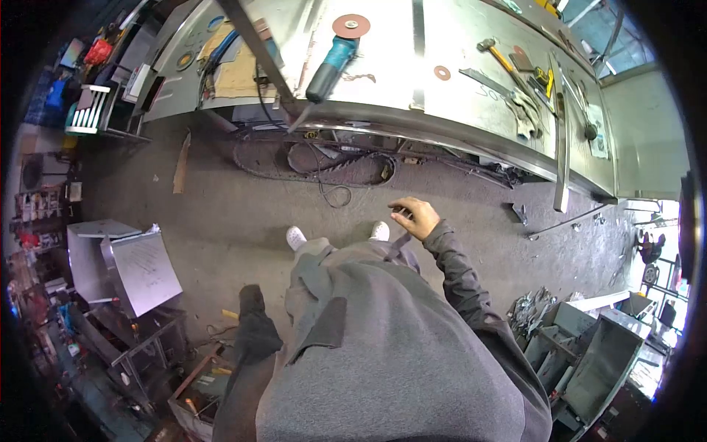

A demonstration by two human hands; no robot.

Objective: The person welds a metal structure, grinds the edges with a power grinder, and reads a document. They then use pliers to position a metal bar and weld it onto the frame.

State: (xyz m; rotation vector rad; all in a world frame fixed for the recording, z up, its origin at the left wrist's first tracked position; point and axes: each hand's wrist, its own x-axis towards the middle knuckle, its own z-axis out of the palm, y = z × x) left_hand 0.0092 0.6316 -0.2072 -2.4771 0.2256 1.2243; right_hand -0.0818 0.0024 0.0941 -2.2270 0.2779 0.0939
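Observation:
My right hand (417,217) hangs over the floor in front of my body, its fingers loosely bent and the thumb apart from them. A dark strap (398,247) shows just below it, against my grey apron (405,339). My left arm hangs down at the side; only its dark sleeve (255,324) shows, and the hand is out of sight. On the metal workbench (390,81) ahead lies a teal angle grinder (333,68) with a reddish-brown disc (350,26). Farther right on it are a hammer (504,59), work gloves (524,116) and a small disc (442,72).
A long metal bar (562,155) sticks out past the bench's front edge. Cables (317,169) lie on the floor under the bench. Sheet-metal boxes (140,269) stand at the left, with a metal cabinet (600,368) and scrap (532,313) at the right.

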